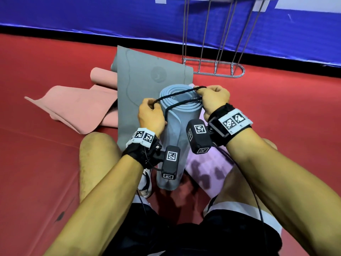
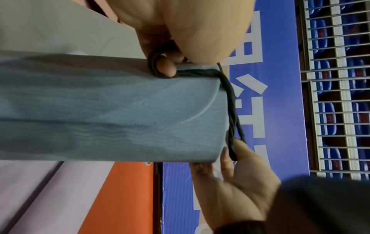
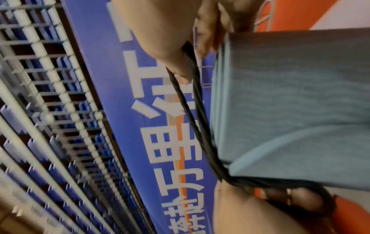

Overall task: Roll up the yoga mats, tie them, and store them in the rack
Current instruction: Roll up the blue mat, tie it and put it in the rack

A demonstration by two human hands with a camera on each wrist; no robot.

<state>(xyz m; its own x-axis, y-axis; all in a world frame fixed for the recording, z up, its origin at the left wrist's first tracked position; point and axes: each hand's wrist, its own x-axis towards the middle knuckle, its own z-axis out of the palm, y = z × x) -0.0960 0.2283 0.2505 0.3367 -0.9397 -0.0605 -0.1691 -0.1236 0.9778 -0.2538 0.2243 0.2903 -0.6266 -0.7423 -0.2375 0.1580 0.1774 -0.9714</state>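
A rolled blue-grey yoga mat [image 1: 175, 126] stands tilted between my knees, its spiral end facing up. A black cord loop [image 1: 177, 94] is stretched across that top end. My left hand [image 1: 152, 108] grips the cord at the roll's left rim, and my right hand [image 1: 203, 92] pinches it at the right rim. The left wrist view shows the roll [image 2: 120, 107], the cord [image 2: 230, 101] hooked around a left finger [image 2: 166, 68], and the right hand [image 2: 236, 171] holding its other end. In the right wrist view the cord [image 3: 194, 114] runs along the roll's end [image 3: 290, 102].
A flat grey mat [image 1: 144, 80] lies on the red floor beyond the roll. A half-unrolled pink mat [image 1: 79, 106] lies to its left, a lilac mat [image 1: 208, 169] under my right leg. The wire rack [image 1: 214, 69] stands by the blue wall banner [image 1: 110, 15].
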